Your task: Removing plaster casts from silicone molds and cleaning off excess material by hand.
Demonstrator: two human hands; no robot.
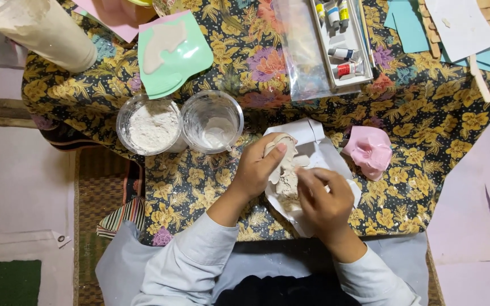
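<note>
Flowered cloth in yellow and dark tones covers the tabletop [426, 113], and pale floor and a woven mat show around it. On the cloth lies a white paper [313, 141], which I take as the landmark. A rough whitish plaster piece [286, 182] rests on the paper, near its middle. The left hand [259, 167] is closed on the upper part of the piece, with the thumb on top. The right hand [324, 195] is curled over the lower part of the piece, fingers bent and touching it; how firmly it grips I cannot tell.

Just left of the paper stand two clear cups: one cup with wet white paste [212, 120], nearest to the paper, and beside it a cup of dry white powder [148, 124]. Just right of the paper sits a pink mould [370, 150]. Above the paper, well apart, lies a tray of paint tubes [341, 42] next to a clear plastic bag [299, 51]. Up and left of the paper lies a green mould [174, 54] with a white filling.
</note>
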